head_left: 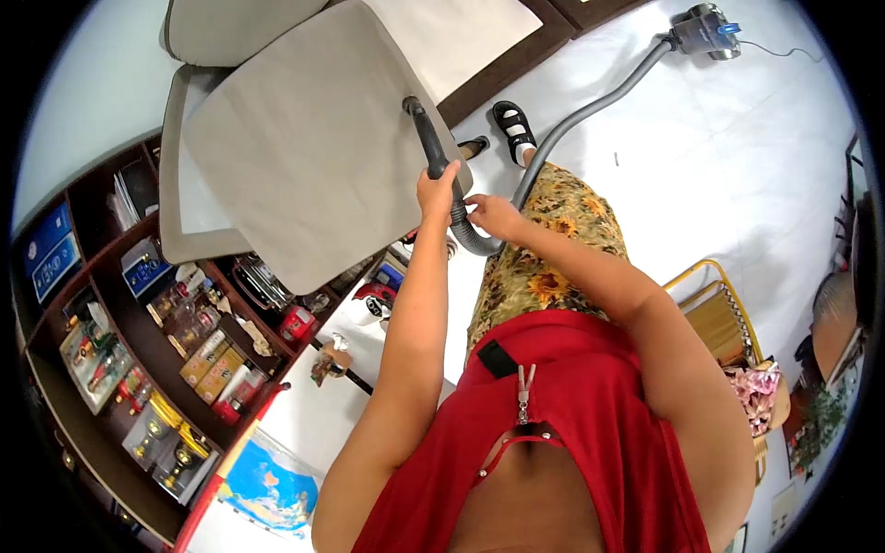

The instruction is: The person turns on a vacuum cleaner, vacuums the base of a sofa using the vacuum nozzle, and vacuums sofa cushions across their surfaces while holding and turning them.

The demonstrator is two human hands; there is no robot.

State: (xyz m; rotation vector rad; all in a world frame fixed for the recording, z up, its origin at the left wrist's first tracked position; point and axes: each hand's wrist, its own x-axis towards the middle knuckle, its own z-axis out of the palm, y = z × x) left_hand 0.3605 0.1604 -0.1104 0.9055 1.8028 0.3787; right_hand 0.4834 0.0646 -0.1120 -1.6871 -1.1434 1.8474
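My left hand (438, 191) is wrapped round the black handle of a vacuum cleaner hose (427, 138). The small dark nozzle (411, 104) at its far end meets the surface of a large beige cushion (304, 138), near the cushion's right edge. Just right of the handle is my right hand (496, 217), its fingers apart and partly bent close to the ribbed hose; whether they touch it is hard to see. From there the grey hose (590, 106) loops down and back up to the vacuum cleaner body (708, 35) on the floor, top right.
On the left stands a dark wooden shelf unit (115, 276) filled with boxes, trophies and ornaments. A world map (267, 484) lies at lower left. To the right is a yellow-framed chair (719, 304). A sandalled foot (513, 129) stands on the pale tiled floor (701, 175).
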